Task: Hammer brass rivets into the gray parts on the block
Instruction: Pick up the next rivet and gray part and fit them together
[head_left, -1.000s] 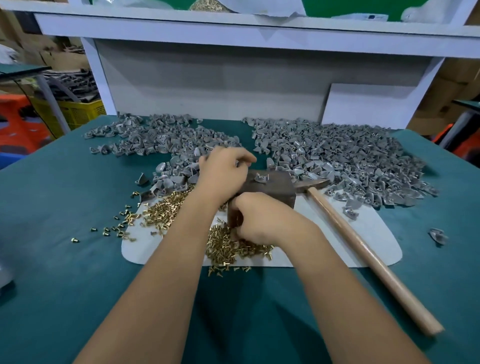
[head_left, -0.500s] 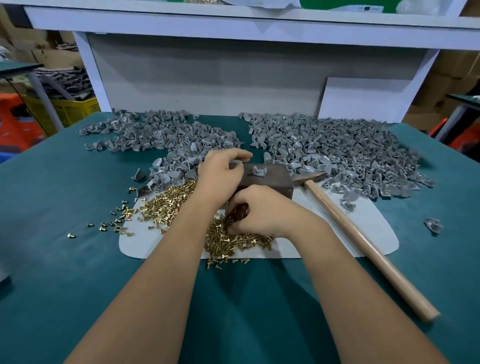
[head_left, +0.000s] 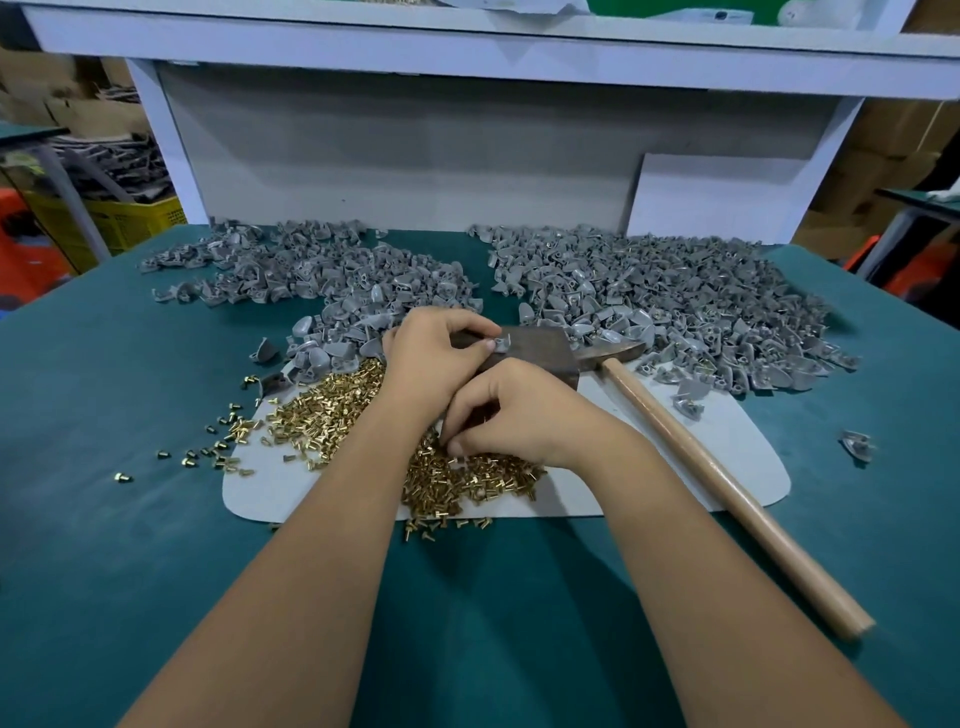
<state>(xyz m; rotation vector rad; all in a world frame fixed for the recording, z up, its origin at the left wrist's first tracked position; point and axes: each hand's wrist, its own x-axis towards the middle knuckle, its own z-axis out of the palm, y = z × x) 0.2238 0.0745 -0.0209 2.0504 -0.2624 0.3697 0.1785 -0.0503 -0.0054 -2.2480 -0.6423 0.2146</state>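
One dark block (head_left: 540, 353) stands on a pale mat (head_left: 727, 457) over the teal table (head_left: 130, 571). The left hand (head_left: 436, 358) pinches a single gray part (head_left: 501, 343) on the block's top. The right hand (head_left: 519, 415), fingers curled, pinches at the brass rivets (head_left: 332, 410), a loose heap too many to count, in front of the block. One wooden-handled hammer (head_left: 727, 488) lies to the right, its head against the block. Two heaps of gray parts lie behind: the left heap (head_left: 311, 270) and the larger right heap (head_left: 675, 301). No writing is readable.
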